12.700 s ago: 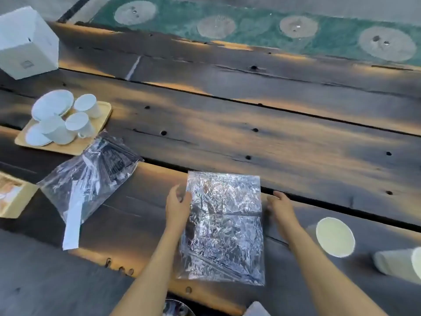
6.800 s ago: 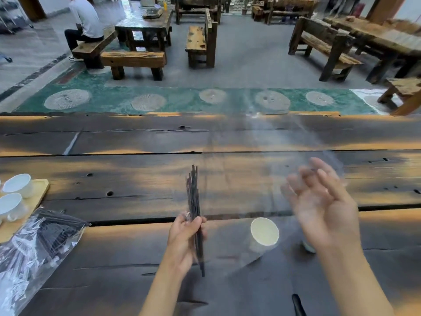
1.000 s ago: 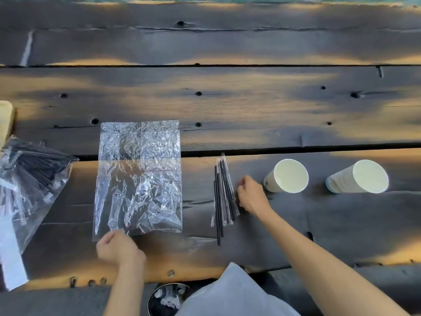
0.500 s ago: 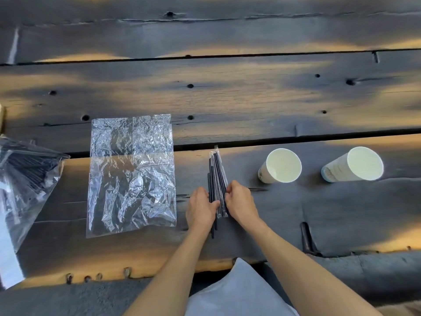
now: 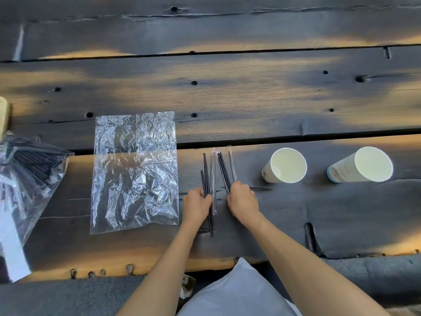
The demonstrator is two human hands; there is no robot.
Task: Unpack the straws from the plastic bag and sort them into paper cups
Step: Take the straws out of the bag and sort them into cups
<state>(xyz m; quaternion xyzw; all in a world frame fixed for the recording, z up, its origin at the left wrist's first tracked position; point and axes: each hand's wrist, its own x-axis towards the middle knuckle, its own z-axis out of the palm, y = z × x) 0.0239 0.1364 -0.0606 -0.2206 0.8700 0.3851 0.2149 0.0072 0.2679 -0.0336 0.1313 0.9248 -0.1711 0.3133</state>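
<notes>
Several thin black straws lie on the dark wooden table, split into a left group [image 5: 206, 176] and a right group [image 5: 224, 171]. My left hand [image 5: 197, 206] rests on the left group with its fingers curled over the straws. My right hand [image 5: 241, 200] covers the near ends of the right group. An empty, crinkled clear plastic bag [image 5: 134, 172] lies flat to the left of the straws. Two white paper cups stand to the right, the nearer cup [image 5: 284, 165] and the farther cup [image 5: 362, 165], both empty.
A second clear bag full of black straws [image 5: 29, 174] lies at the far left, with a white strip [image 5: 11, 252] below it. A corner of a wooden tray [image 5: 3, 115] shows at the left edge. The table's front edge [image 5: 159, 263] runs just below my forearms.
The camera has shifted slightly. My two hands have drawn apart, spreading the single bundle of straws into a left group and a right group.
</notes>
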